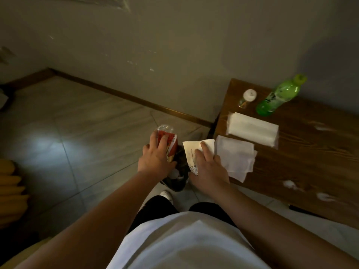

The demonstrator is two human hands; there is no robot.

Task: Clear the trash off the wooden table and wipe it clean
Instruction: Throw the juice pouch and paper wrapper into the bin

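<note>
Looking down from the head camera, both hands are out in the middle of the frame, over a dark trash bin (175, 181) sitting on the tiled floor (77, 133). The left hand (155, 160) has its grip wrapped around a clear plastic bottle (167, 140) with a red label, fingers curled over the top side of it, bottle tilted and right above the bin's opening. The right hand (209, 169) is pinching a white printed slip of paper (191, 152), looks like a receipt, with the index and middle fingers laid flat on it. That paper hangs just past the left edge of the wooden bench (310, 152), also above the bin.

The bench fills the right side of the frame. Stuff on it:
- a loose white tissue (237, 158), unfolded and a bit crumpled, at the near left corner, just beside the right hand
- a white pack of tissues (252, 129) right behind that
- a green plastic bottle (279, 96) standing toward the upper right, cap on
- a small clear container with a white lid (247, 99) just left of the green bottle
- a few whitish smears or scraps (289, 184) on the wood toward the lower right, too blurry to say what they are

The bin has some light-coloured stuff inside already. Bottom of the frame is the person's white shirt and dark shorts, and one white shoe (167, 195) pokes out near the bin.
</note>
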